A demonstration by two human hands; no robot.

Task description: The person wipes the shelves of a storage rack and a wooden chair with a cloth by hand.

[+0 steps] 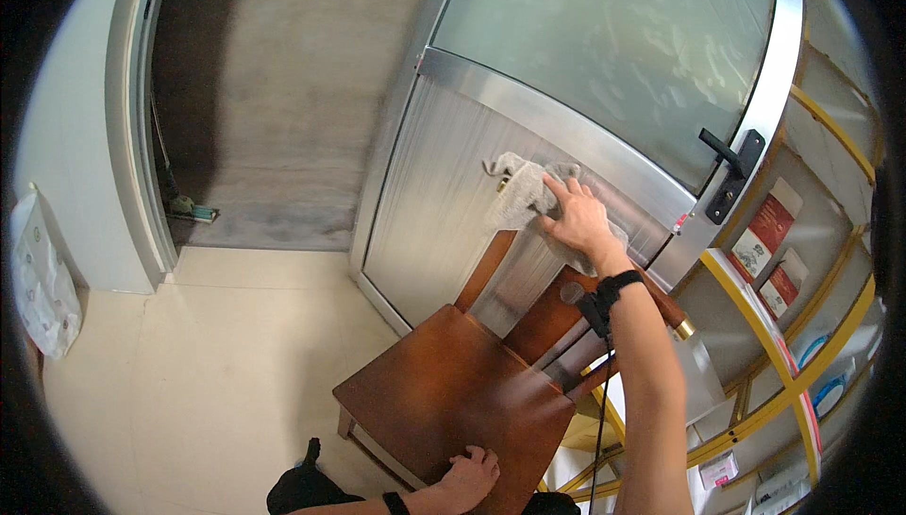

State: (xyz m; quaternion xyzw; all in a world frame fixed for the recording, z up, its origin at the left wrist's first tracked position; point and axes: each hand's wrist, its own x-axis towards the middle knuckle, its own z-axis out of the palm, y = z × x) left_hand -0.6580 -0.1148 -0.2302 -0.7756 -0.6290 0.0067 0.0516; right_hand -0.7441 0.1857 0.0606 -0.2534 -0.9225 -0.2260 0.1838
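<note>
A brown wooden chair point(453, 387) stands before me, its backrest beside the lower metal panel of a glazed door point(439, 161). My right hand point(580, 221) presses on a light grey cloth point(520, 193) draped over the top of the chair's backrest. Its fingers are spread on the cloth, and the wrist bears a black strap with a small device and a cable. My left hand point(471, 476) rests on the front part of the chair seat with fingers slightly curled and nothing visible in it.
A black door handle point(729, 161) is at the upper right. Yellow-framed shelves point(764, 402) with boxes and packages stand close by my right arm. At the left are a white plastic bag point(49, 281) and a door frame, with a green broom head point(195, 212) beyond it.
</note>
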